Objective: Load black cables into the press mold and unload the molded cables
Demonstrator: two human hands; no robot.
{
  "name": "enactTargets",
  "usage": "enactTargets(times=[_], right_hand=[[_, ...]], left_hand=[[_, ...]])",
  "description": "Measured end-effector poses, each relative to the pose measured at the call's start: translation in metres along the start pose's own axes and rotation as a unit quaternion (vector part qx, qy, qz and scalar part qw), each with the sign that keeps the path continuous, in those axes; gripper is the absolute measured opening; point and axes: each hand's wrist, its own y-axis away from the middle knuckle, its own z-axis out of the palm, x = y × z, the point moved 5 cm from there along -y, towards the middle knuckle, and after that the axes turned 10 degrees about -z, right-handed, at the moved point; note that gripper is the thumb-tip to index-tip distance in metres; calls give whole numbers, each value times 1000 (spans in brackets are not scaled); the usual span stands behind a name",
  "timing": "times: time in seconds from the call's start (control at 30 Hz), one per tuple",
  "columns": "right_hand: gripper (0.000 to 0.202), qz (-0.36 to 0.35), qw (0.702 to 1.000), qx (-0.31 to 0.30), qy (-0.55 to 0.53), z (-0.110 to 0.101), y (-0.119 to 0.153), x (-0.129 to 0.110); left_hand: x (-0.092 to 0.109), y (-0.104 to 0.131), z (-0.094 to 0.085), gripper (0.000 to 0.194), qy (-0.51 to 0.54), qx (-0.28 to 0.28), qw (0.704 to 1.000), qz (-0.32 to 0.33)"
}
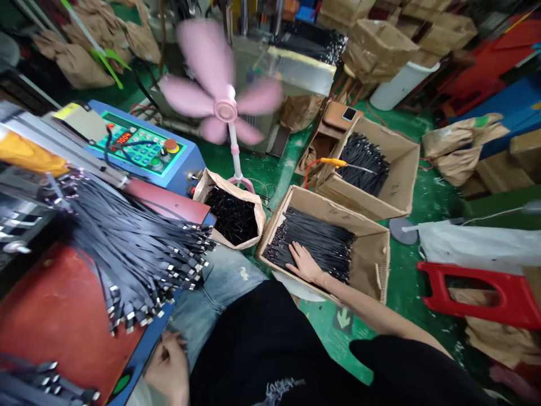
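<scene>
My right hand (305,264) rests with fingers spread on a layer of black cables (323,234) inside an open cardboard box (369,225). Low in the view, my left hand (169,361) is beside the blue table edge near my leg. Its fingers are loosely curled, and no object shows in them. A thick bundle of flat black cables (139,237) with metal plug ends lies on the red-brown work surface (63,299) to the left. Further cables (46,380) lie at its lower left corner.
A spinning pink fan (225,109) stands ahead, beside a blue control box (181,163). A paper bag (253,211) holds black scraps. Behind my box is another cardboard box (403,163) of cables, with an orange-handled tool (333,162). A red stool (511,299) is at right.
</scene>
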Motion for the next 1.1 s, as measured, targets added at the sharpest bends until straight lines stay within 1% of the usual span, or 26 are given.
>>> enactTargets(times=[0.07,0.13,0.23,0.3,0.33,0.4,0.43,0.5,0.53,0.6,0.63,0.7,0.8,0.87,0.97,1.03,1.1], right_hand=[[66,0,998,56,-20,-25,-2,-5],[55,9,991,127,-43,-56,-6,-14],[50,13,971,220,-90,-104,-18,-36],[52,-4,958,256,-130,-131,-32,-61],[53,-18,952,265,-153,-141,-40,-77],[55,-50,941,270,-197,-155,-61,-114],[56,-64,936,269,-218,-159,-73,-135],[58,-86,927,264,-254,-158,-96,-173],[57,-91,923,260,-270,-154,-106,-190],[54,-87,918,248,-298,-139,-120,-215],[51,-78,917,239,-310,-128,-122,-223],[45,-61,919,206,-330,-101,-119,-234],[43,-61,926,123,-351,-63,-103,-245],[41,-67,929,71,-356,-48,-95,-249],[40,-71,934,9,-349,-44,-93,-253],[42,-88,936,-39,-340,-48,-94,-257],[41,-119,933,-98,-327,-57,-93,-262]], left_hand=[[-1,0,-2,43,-4,4,1000,6],[-4,0,-4,48,-13,7,1000,15],[-8,-2,-6,52,-22,3,999,23],[-11,-3,-7,55,-21,2,1000,19],[-13,-4,-8,57,-22,6,1000,18],[-15,-5,-10,57,-25,11,999,20],[-16,-5,-10,56,-27,11,999,27],[-17,-6,-10,52,-29,12,999,42],[-17,-7,-10,51,-27,14,998,47],[-18,-10,-9,48,-13,22,998,48],[-19,-12,-8,47,-3,25,999,46],[-19,-15,-6,44,17,18,999,39],[-19,-18,-1,42,40,-2,999,24],[-18,-19,2,42,47,-16,999,16],[-19,-19,4,43,50,-31,998,11],[-20,-20,5,43,50,-41,998,12],[-22,-22,7,44,47,-51,997,14]])
